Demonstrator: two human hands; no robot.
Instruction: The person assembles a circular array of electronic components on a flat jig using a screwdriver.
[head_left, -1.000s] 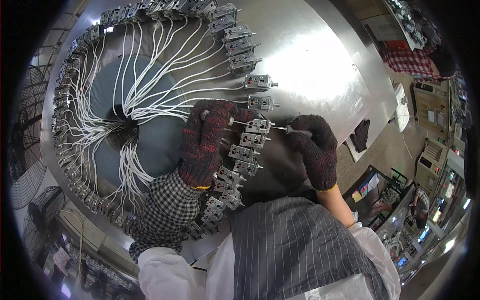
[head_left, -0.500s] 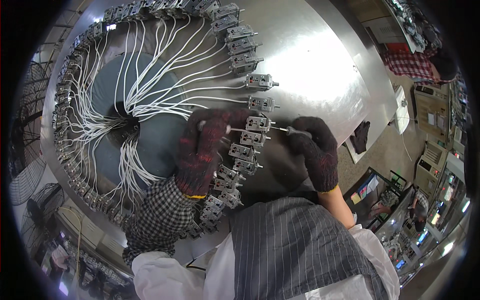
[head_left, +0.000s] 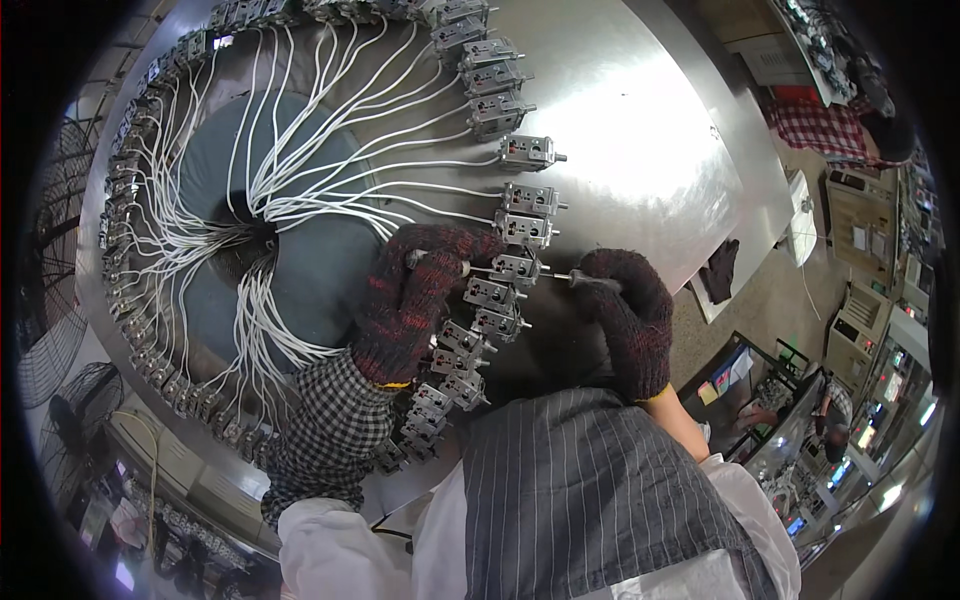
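Observation:
My left hand point(head_left: 408, 300), in a dark knitted glove, is closed on a thin pale rod-like piece point(head_left: 481, 269); whether cable or tool I cannot tell. Its end reaches the left side of a small metal box point(head_left: 517, 266) with a short shaft. From the right, my gloved right hand point(head_left: 632, 310) grips a screwdriver point(head_left: 568, 278), its tip close to that box's shaft. Similar metal boxes point(head_left: 531, 199) stand in a long curved row, many with white cables point(head_left: 430, 187) running inward. My left hand and sleeve hide some of the cables.
The cables gather at the middle of a round grey disc point(head_left: 310, 280) on a shiny metal table point(head_left: 620, 150). A dark cloth point(head_left: 718, 270) lies near the right edge. Fans point(head_left: 60, 330) stand at left; people and shelves are beyond the right side.
The row of boxes has shifted slightly up and right. A box lower in the row is now between my hands, and the pale piece and screwdriver point at it.

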